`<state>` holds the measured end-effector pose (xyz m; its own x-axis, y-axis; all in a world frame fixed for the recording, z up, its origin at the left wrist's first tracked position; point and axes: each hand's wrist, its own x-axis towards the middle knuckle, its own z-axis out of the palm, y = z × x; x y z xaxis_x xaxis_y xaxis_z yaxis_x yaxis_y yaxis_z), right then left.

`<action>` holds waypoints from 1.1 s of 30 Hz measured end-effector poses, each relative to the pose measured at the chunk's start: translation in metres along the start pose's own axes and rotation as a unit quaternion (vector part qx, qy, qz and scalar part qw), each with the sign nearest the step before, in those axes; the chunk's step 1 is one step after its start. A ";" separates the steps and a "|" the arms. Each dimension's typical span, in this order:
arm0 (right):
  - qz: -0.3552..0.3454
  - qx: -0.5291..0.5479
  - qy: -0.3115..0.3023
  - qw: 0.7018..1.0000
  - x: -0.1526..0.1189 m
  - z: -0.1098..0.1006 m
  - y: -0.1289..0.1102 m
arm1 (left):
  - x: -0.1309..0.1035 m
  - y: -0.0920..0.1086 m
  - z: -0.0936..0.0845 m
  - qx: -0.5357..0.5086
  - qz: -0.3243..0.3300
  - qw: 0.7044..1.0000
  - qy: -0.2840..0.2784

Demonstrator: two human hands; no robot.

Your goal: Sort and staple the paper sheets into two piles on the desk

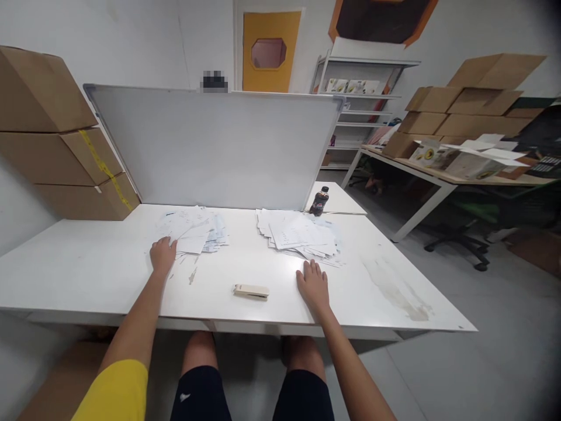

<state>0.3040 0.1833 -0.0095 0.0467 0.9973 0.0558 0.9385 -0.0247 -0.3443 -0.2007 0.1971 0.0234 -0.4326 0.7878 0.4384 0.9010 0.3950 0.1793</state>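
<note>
My left hand (pixel 163 255) rests at the lower left edge of a loose pile of papers (pixel 188 229), its fingers touching the sheets. Flat on the white table (pixel 210 304), my right hand (pixel 313 283) lies with fingers spread and nothing in it, just below a second pile of papers (pixel 298 231). A cream stapler (pixel 251 291) lies between my hands, nearer the front edge and touched by neither.
A whiteboard (pixel 214 149) stands upright along the table's back. Cardboard boxes (pixel 74 169) are stacked at the left. A dark bottle (pixel 319 201) stands behind the right pile. Another table (pixel 421 169) with boxes is at the right.
</note>
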 end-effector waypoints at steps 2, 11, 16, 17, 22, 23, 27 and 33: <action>0.001 -0.001 -0.001 1.000 0.001 0.001 0.000 | 0.001 0.000 -0.001 0.001 0.002 1.000 0.001; 0.002 0.005 0.003 1.000 0.003 -0.002 -0.002 | -0.008 0.007 -0.013 -0.052 0.057 0.994 0.077; -0.002 0.007 0.002 1.000 0.003 -0.005 -0.003 | -0.010 0.012 -0.018 -0.079 0.026 0.994 0.071; -0.002 0.009 0.002 1.000 0.003 -0.006 -0.004 | -0.008 0.012 -0.018 -0.073 -0.005 0.997 0.038; -0.003 0.016 0.004 1.000 0.004 -0.008 -0.005 | 0.001 0.009 -0.019 -0.063 -0.062 0.994 -0.060; -0.003 0.014 0.005 1.000 0.004 -0.008 -0.005 | 0.001 0.009 -0.020 -0.062 -0.063 0.995 -0.054; -0.005 0.010 0.006 1.000 0.004 -0.008 -0.005 | -0.001 0.008 -0.022 -0.052 -0.074 0.994 -0.055; 0.000 0.003 -0.003 1.000 0.004 -0.010 -0.006 | -0.003 0.007 -0.027 -0.039 -0.095 0.994 -0.042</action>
<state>0.3014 0.1865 0.0019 0.0440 0.9977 0.0508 0.9362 -0.0235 -0.3506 -0.1920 0.1845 0.0469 -0.5934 0.7409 0.3147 0.8010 0.5049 0.3217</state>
